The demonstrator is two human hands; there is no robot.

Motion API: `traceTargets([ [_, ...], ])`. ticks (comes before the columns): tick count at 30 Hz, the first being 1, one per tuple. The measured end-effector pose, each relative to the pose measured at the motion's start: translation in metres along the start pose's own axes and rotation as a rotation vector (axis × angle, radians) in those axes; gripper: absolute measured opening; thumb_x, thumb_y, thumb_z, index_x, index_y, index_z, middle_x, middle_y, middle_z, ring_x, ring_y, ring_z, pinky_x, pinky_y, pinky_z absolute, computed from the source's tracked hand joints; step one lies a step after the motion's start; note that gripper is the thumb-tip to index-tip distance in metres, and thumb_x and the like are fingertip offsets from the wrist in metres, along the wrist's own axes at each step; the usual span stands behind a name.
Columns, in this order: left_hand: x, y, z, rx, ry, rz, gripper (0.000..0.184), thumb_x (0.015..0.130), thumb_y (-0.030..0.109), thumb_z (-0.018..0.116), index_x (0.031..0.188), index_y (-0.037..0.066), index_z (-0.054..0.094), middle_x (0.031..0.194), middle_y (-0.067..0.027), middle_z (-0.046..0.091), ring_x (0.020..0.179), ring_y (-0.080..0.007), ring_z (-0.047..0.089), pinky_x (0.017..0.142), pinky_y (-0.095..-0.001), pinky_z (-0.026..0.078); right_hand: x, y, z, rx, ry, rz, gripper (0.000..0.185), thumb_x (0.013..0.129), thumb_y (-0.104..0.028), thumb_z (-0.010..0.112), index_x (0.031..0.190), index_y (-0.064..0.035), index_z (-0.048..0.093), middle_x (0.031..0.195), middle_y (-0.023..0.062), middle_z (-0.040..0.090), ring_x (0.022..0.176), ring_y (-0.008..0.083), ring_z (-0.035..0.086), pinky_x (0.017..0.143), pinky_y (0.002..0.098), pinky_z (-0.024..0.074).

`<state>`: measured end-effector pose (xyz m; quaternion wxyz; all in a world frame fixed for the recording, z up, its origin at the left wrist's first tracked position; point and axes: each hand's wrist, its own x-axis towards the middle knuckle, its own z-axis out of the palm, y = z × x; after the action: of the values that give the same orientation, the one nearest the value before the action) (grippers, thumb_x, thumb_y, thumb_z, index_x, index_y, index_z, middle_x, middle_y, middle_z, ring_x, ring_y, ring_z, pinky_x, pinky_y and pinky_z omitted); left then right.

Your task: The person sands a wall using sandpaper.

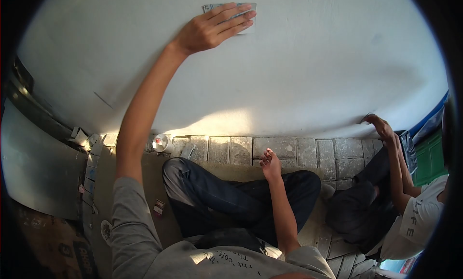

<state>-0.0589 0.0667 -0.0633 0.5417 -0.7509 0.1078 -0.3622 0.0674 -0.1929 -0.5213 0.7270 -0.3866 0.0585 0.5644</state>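
My left hand [212, 29] is raised high against the pale wall [289, 76], fingers stretched out to the right. Under its fingers a thin sheet [248, 27] with printed marks lies flat on the wall. My right hand [270, 164] hovers above my crossed legs, its fingers curled; whether something small is between them is too small to tell.
A white cup [162, 143] stands on the paving at the wall's foot. A small box [158, 207] lies left of my legs. At the right sits another person [415, 221], one hand near the wall. A metal sheet [38, 163] and cardboard [53, 245] are at the left.
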Motion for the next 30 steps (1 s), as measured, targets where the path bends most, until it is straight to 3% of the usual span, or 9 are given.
traceTargets([
  [4,0.004,-0.009,-0.008,-0.214,-0.175,0.076,0.053,0.083,0.006,0.068,0.135,0.014,0.061,0.15,-0.0001,0.051,0.141,-0.0175,0.043,0.122,-0.0357,0.034,0.001,0.002,0.006,-0.041,0.052,-0.004,0.021,0.099,-0.025,0.056,0.116,-0.0138,0.061,0.094,-0.0035,0.063,0.085,0.0142,0.06,0.072,0.0312,0.0457],
  [10,0.003,-0.037,-0.019,-0.378,-0.395,0.255,0.079,0.072,0.006,0.071,0.146,0.014,0.047,0.159,-0.0019,0.037,0.145,-0.0173,0.037,0.125,-0.0366,0.031,0.002,0.002,0.002,-0.029,0.025,-0.008,0.021,0.099,-0.025,0.057,0.116,-0.0141,0.061,0.094,-0.0034,0.063,0.086,0.0141,0.06,0.072,0.0316,0.0465],
  [17,0.008,-0.053,-0.006,-0.348,-0.321,0.367,0.059,0.09,0.009,0.062,0.146,0.014,0.047,0.158,-0.0011,0.039,0.145,-0.0165,0.038,0.124,-0.0351,0.032,0.0,0.003,0.005,-0.02,-0.008,0.016,0.013,0.102,-0.023,0.053,0.111,-0.0155,0.06,0.092,-0.0034,0.061,0.084,0.014,0.06,0.071,0.0321,0.0473],
  [19,0.012,-0.043,-0.004,-0.312,-0.257,0.285,0.052,0.096,0.013,0.055,0.147,0.015,0.045,0.157,-0.0005,0.039,0.145,-0.0155,0.037,0.124,-0.034,0.03,0.002,0.004,0.003,-0.03,-0.023,0.01,0.013,0.102,-0.023,0.053,0.11,-0.0156,0.06,0.092,-0.0033,0.061,0.084,0.014,0.06,0.071,0.032,0.0473],
  [22,0.011,-0.007,0.011,-0.279,-0.23,0.459,0.046,0.101,0.017,0.047,0.147,0.014,0.045,0.159,0.0004,0.037,0.148,-0.0136,0.031,0.127,-0.0339,0.021,0.004,0.006,0.0,-0.003,-0.039,0.004,0.02,0.1,-0.024,0.056,0.116,-0.0142,0.06,0.093,-0.0033,0.061,0.086,0.0136,0.06,0.071,0.031,0.0459],
  [23,0.009,0.004,0.01,-0.42,-0.319,0.363,0.048,0.1,0.013,0.048,0.148,0.015,0.043,0.159,0.0022,0.035,0.149,-0.0124,0.027,0.127,-0.0338,0.019,0.005,0.006,0.0,-0.004,-0.033,0.005,0.02,0.1,-0.024,0.056,0.117,-0.0142,0.06,0.094,-0.0031,0.061,0.086,0.0138,0.06,0.071,0.031,0.0458],
  [25,0.01,0.01,0.012,-0.291,-0.299,0.17,0.05,0.101,0.012,0.046,0.15,0.015,0.04,0.16,0.0044,0.034,0.15,-0.0114,0.024,0.128,-0.0333,0.015,0.005,0.006,-0.002,-0.01,-0.035,0.006,0.02,0.1,-0.024,0.056,0.117,-0.0143,0.06,0.094,-0.0029,0.061,0.087,0.0139,0.06,0.071,0.031,0.0458],
  [28,0.015,0.029,0.006,-0.175,-0.304,0.18,0.052,0.1,0.015,0.045,0.151,0.018,0.039,0.161,0.0027,0.033,0.149,-0.0102,0.027,0.126,-0.0321,0.022,0.002,0.002,0.002,-0.016,-0.031,0.0,0.019,0.1,-0.024,0.056,0.116,-0.0149,0.06,0.094,-0.0029,0.061,0.087,0.014,0.06,0.071,0.0311,0.0457],
  [30,0.02,0.036,0.011,-0.328,-0.335,0.288,0.054,0.099,0.011,0.045,0.152,0.017,0.038,0.162,0.0032,0.031,0.149,-0.01,0.028,0.127,-0.032,0.021,-0.002,0.0,0.006,-0.001,0.034,0.04,0.012,0.102,-0.022,0.054,0.111,-0.0162,0.059,0.091,-0.0031,0.06,0.083,0.0142,0.059,0.071,0.0311,0.0469],
])
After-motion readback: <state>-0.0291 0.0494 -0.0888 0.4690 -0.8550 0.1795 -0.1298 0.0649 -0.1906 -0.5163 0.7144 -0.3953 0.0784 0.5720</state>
